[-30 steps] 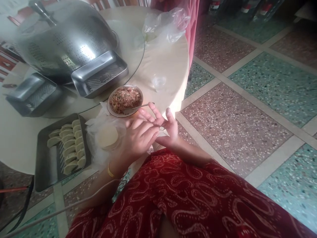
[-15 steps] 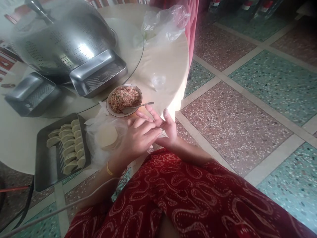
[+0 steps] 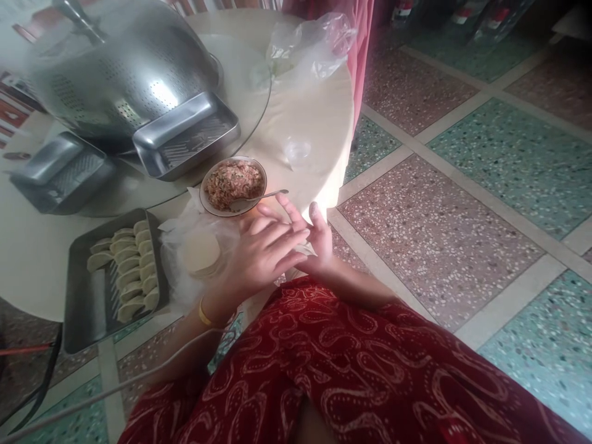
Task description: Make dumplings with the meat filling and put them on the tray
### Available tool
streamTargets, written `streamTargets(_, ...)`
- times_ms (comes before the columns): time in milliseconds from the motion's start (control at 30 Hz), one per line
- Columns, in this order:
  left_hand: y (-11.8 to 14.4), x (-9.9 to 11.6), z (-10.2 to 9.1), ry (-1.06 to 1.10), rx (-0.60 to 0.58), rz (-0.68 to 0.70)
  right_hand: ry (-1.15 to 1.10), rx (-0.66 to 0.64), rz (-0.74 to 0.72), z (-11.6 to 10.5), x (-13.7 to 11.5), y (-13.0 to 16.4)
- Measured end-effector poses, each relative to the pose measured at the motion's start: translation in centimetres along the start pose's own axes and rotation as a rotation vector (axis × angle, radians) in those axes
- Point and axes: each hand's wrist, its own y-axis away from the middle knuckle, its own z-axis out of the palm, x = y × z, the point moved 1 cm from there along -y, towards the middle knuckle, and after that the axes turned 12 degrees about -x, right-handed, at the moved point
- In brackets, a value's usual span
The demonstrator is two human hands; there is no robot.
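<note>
My right hand (image 3: 324,243) is turned palm up with its fingers and thumb stretched. A pale dumpling wrapper (image 3: 307,248) rests on it, mostly covered. Over that palm lies my left hand (image 3: 263,250), palm down, a yellow band at its wrist; its fingers are extended and slightly apart, the fingertips at the wrapper, and its thumb is hidden. Just beyond both hands stands a bowl of minced filling (image 3: 235,182), with a spoon (image 3: 272,194) leaning out over the rim. A stack of round wrappers (image 3: 200,251) sits on a plastic bag (image 3: 171,246) beside my left wrist.
On the left, a metal tray (image 3: 92,308) holds rows of folded dumplings (image 3: 129,265) and overhangs the table edge. A big perforated steel pot (image 3: 124,74) and two metal pans (image 3: 189,139) (image 3: 62,172) stand farther back. A clear bag (image 3: 314,46) lies at the far right side.
My left fingers have spread a little and shifted slightly right over my right palm. More of the wrapper's edge shows. The whole view has moved very slightly.
</note>
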Motion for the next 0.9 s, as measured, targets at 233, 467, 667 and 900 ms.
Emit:
streamTargets(233, 1.2, 0.0, 0.4, 0.007, 0.069, -0.100, -0.030, 0.070, -0.039, 0.6, -0.3, -0.5)
streamTargets(467, 1.7, 0.2, 0.4, -0.026, 0.105, -0.161, 0.029, 0.090, -0.069, 0.9, -0.5, -0.8)
streamTargets(667, 2.1, 0.3, 0.8, -0.038, 0.106, -0.242, 0.056, 0.087, -0.084, 0.6, -0.3, -1.2)
streamTargets(900, 2.4, 0.6, 0.8, -0.048, 0.147, -0.264, 0.095, 0.103, -0.061, 0.5, -0.1, -1.3)
